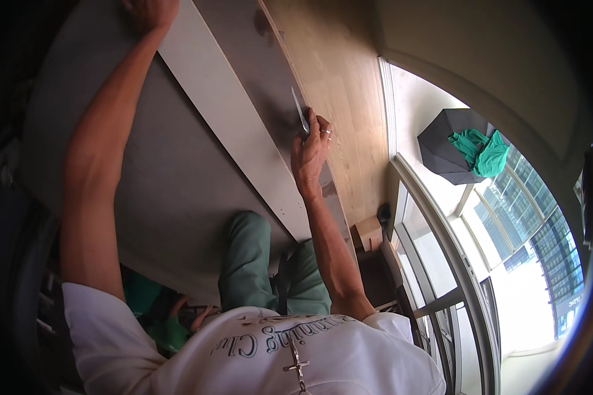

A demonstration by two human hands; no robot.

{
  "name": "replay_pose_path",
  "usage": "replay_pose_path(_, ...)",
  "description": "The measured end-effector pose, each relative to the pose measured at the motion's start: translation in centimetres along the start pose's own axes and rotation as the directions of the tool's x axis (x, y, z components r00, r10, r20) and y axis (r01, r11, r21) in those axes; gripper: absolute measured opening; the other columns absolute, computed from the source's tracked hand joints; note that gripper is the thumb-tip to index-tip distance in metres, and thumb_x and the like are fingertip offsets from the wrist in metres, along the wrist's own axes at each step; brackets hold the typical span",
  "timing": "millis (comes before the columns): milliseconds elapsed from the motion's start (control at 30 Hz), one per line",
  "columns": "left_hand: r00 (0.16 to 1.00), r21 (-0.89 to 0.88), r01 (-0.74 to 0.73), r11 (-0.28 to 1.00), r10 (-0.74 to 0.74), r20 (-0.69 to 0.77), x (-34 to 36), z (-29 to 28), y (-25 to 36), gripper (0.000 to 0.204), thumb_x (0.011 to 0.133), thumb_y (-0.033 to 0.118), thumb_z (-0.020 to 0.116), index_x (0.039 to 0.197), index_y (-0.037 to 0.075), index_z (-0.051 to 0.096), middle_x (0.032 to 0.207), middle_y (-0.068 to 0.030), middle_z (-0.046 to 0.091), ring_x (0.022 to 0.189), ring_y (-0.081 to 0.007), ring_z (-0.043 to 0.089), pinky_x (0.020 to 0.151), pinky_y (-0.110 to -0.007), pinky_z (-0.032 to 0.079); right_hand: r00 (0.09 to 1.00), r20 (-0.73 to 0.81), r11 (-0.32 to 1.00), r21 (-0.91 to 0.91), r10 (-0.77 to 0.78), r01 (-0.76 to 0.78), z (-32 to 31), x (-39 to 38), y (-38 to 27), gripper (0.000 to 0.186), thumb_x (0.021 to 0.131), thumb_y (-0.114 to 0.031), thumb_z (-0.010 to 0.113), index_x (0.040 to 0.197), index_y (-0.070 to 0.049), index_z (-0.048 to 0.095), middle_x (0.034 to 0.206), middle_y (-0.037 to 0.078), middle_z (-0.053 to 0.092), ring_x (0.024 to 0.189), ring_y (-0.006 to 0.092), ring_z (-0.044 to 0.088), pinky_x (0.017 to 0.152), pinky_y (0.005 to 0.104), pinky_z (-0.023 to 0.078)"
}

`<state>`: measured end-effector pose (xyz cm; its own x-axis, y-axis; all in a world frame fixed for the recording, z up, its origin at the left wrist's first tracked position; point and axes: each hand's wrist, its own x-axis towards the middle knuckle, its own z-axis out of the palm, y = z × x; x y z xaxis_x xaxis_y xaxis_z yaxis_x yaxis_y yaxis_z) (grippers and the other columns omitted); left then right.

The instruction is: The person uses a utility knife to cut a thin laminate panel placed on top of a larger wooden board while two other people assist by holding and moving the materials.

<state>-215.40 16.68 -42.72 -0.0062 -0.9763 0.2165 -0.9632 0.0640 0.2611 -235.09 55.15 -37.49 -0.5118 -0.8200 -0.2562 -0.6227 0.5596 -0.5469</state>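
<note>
My right hand (311,148) is closed on a knife (298,105), its pointed blade directed up along a dark grey strip (247,49), near that strip's outer edge. To the left of the strip lies a long, lighter grey board (217,112) on a broad grey surface (178,178), with a few small holes at its lower end. My left hand (148,13) reaches to the upper end of the board, at the picture's top edge; its fingers are largely cut off, so I cannot tell what they hold.
Wood flooring (349,125) runs right of the boards, with a cardboard box (367,232) farther down. A glazed window frame (435,243) curves along the right, near a dark hexagonal object (438,141) bearing green cloth (484,155). At lower left shows what looks like another person's green clothing (171,329).
</note>
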Motion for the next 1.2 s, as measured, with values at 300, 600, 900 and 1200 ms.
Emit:
replay_pose_path(300,0.996,0.042,-0.047,0.998,0.05,-0.078,0.0,0.0,-1.3,0.045,0.099,0.004,0.047,0.143,0.009,0.048,0.15,-0.0089,0.047,0.138,-0.0384,0.045,0.123,-0.054,0.024,0.998,0.057,0.993,0.111,0.036,-0.042,-0.3,1.0,0.5,0.052,0.079,0.002,0.058,0.131,-0.002,0.058,0.121,0.02,0.057,0.11,0.0411,0.055,0.09,0.0512,0.042)
replay_pose_path(600,0.996,0.025,-0.037,0.999,0.039,-0.081,0.3,-0.5,-1.5,0.046,0.098,0.003,0.047,0.143,0.009,0.047,0.151,-0.0086,0.046,0.138,-0.038,0.044,0.122,-0.054,0.025,0.958,0.272,0.958,0.24,0.089,-0.157,-2.2,4.0,1.1,0.019,0.095,-0.013,0.063,0.108,0.001,0.061,0.097,0.023,0.065,0.09,0.0411,0.061,0.079,0.048,0.048)
replay_pose_path(900,0.995,0.008,-0.04,0.999,0.041,-0.087,0.3,-0.1,-1.1,0.046,0.098,0.001,0.048,0.143,0.009,0.048,0.15,-0.0089,0.046,0.14,-0.0358,0.043,0.122,-0.054,0.024,0.96,0.261,0.977,0.153,0.105,-0.149,-2.0,5.3,1.1,0.015,0.093,-0.016,0.067,0.099,-0.002,0.064,0.087,0.02,0.066,0.083,0.0417,0.065,0.074,0.0489,0.05)
replay_pose_path(1200,0.986,-0.019,-0.103,0.995,0.099,-0.136,0.5,0.3,-1.8,0.046,0.096,0.0,0.05,0.141,0.008,0.049,0.149,-0.0119,0.046,0.141,-0.0363,0.042,0.121,-0.055,0.025,0.981,-0.007,0.966,0.175,-0.193,0.191,0.8,10.4,-6.0,0.035,0.09,-0.002,0.062,0.125,-0.002,0.064,0.118,0.02,0.062,0.103,0.0405,0.061,0.087,0.0474,0.049)
